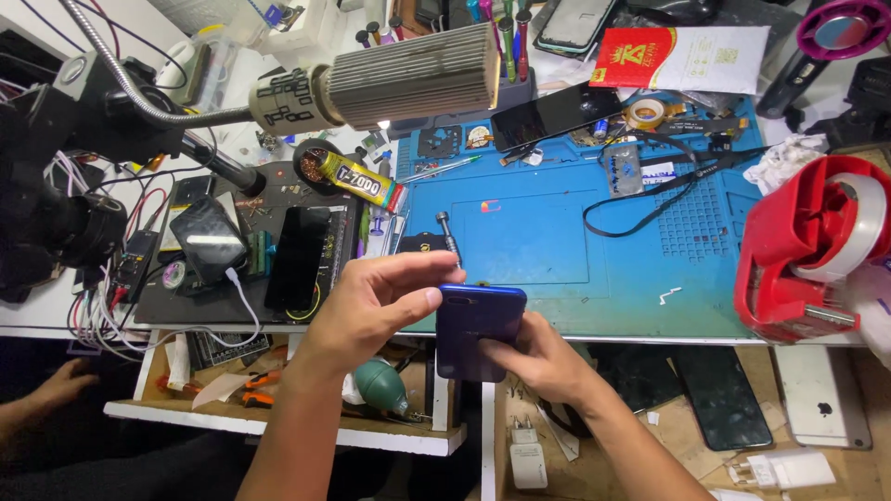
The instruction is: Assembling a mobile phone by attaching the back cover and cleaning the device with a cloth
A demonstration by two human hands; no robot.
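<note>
Head view: the glossy dark-blue rectangular smartphone (480, 329) sits between both hands at the blue mat's (557, 241) near edge, long axis toward the person, left hand (376, 301) pinching its top, right hand (538, 357) gripping its lower side

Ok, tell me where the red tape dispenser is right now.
In the head view, the red tape dispenser sits at the far right edge of the bench, just right of the blue work mat, above the phones lying in the open drawer.

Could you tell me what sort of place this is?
Most likely a phone repair bench: both hands hold a blue phone over a blue repair mat, with a glue tube and loose phones around.
</note>
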